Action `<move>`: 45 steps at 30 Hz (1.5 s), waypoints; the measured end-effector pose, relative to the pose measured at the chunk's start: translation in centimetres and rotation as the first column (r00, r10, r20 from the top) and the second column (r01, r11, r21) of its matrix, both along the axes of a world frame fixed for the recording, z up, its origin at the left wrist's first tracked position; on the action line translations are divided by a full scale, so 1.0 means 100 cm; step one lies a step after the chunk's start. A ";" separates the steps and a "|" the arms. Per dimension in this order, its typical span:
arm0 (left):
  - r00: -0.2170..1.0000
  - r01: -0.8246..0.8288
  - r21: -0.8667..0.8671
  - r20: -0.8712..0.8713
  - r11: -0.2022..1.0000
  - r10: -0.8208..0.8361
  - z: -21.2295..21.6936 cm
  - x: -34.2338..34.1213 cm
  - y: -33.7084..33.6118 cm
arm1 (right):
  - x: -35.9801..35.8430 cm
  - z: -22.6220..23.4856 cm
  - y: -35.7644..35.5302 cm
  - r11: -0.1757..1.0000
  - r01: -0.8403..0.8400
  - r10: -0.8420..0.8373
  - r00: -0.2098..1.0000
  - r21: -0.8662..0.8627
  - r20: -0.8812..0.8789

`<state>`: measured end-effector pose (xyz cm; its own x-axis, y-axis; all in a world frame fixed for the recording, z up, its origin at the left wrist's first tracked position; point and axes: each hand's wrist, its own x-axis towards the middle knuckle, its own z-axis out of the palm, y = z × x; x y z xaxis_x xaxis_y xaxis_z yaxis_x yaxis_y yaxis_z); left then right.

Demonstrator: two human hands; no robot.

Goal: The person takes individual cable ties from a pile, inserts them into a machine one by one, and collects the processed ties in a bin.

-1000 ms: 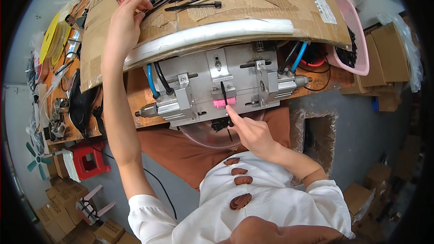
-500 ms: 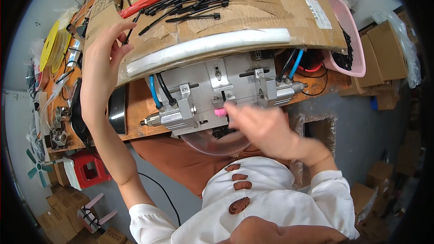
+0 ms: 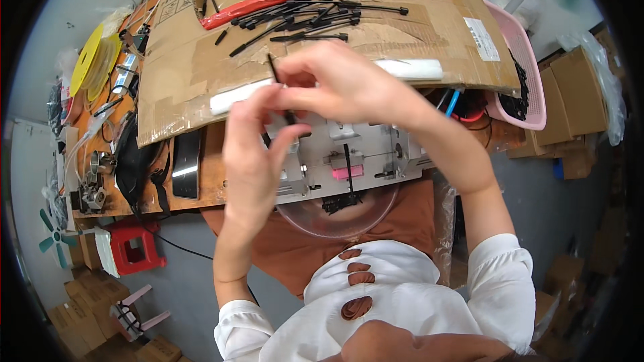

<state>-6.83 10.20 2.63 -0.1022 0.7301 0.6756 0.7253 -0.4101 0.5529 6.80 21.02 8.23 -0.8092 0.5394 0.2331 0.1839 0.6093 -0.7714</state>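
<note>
Over the front edge of the cardboard, my two hands meet around a thin black plastic rod (image 3: 272, 66). My left hand (image 3: 249, 161) pinches its lower part, while the fingers of my right hand (image 3: 349, 87) close on it higher up; both are slightly blurred. Beneath them is a metal clamping fixture (image 3: 322, 184), partly covered by my hands. Another black rod (image 3: 348, 161) stands in its middle, beside a pink block (image 3: 347, 173). Many similar black rods (image 3: 295, 17) lie loose on the cardboard sheet (image 3: 181, 87).
Below the fixture, a clear plastic bowl (image 3: 335, 226) holds black pieces (image 3: 341, 202). A pink basket (image 3: 534, 97) is at the right. A phone-like black slab (image 3: 186, 167), a black bag (image 3: 131, 164) and a yellow spool (image 3: 90, 60) lie at the left. A red stool (image 3: 137, 245) stands below.
My left hand has moved right from the cardboard's left side with a black rod. My right hand has left the fixture and risen to meet it, uncovering the pink block and the standing rod.
</note>
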 end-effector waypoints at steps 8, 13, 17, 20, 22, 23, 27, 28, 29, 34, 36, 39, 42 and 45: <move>0.958 -0.163 -0.007 -0.240 0.987 0.157 0.023 -0.085 0.098 | 0.213 0.001 0.004 0.313 0.815 -0.920 0.388 0.487 -0.058; 0.932 0.114 -0.259 -0.306 0.959 -0.193 0.021 -0.121 0.152 | 0.321 -0.021 0.078 0.067 0.507 -0.992 0.124 0.859 0.004; 0.924 0.037 -0.317 -0.351 0.948 -0.153 0.025 -0.103 0.138 | 0.236 0.008 0.080 0.393 0.682 -0.893 0.444 0.617 0.077; 0.935 -0.005 -0.250 -0.343 0.968 -0.084 0.025 -0.102 0.130 | 0.154 0.015 0.082 0.683 0.428 -0.588 0.803 0.591 0.097; 0.909 -0.117 -0.102 -0.412 0.988 0.066 0.031 -0.101 0.122 | 0.108 0.005 0.097 0.704 0.248 -0.421 0.900 0.666 0.110; 0.907 -0.119 -0.107 -0.416 0.987 0.065 0.036 -0.098 0.116 | 0.081 0.007 0.098 0.727 0.192 -0.397 0.901 0.659 0.176; 0.872 -0.190 0.047 -0.451 0.981 0.191 0.059 -0.085 0.087 | -0.002 -0.001 0.115 0.690 0.153 -0.333 0.935 0.707 0.123; 0.895 -0.216 0.039 -0.391 0.976 0.214 0.063 -0.072 0.079 | -0.013 -0.002 0.116 0.700 0.100 -0.354 0.909 0.707 0.221; 0.911 -0.250 0.029 -0.332 0.968 0.246 0.065 -0.063 0.068 | -0.020 -0.004 0.116 0.713 0.042 -0.363 0.876 0.700 0.317; 0.935 -0.234 0.019 -0.271 0.972 0.230 0.038 -0.029 0.010 | -0.008 0.001 0.111 0.716 0.067 -0.358 0.890 0.695 0.283; 0.960 -0.179 -0.001 -0.218 0.984 0.174 0.014 -0.010 -0.022 | -0.002 0.013 0.096 0.745 0.173 -0.419 0.873 0.644 0.249; 0.981 -0.029 -0.161 -0.192 0.987 -0.003 -0.020 0.026 -0.070 | 0.029 0.009 0.116 0.605 0.405 -0.300 0.914 0.686 -0.274; 0.973 0.013 -0.355 -0.210 0.935 -0.093 -0.049 0.060 -0.101 | 0.050 0.046 0.064 0.898 0.421 -0.383 0.891 0.130 -0.243; 0.955 0.036 -0.381 -0.259 0.924 -0.144 -0.067 0.082 -0.091 | 0.069 0.050 0.033 0.912 0.394 -0.405 0.816 -0.117 -0.413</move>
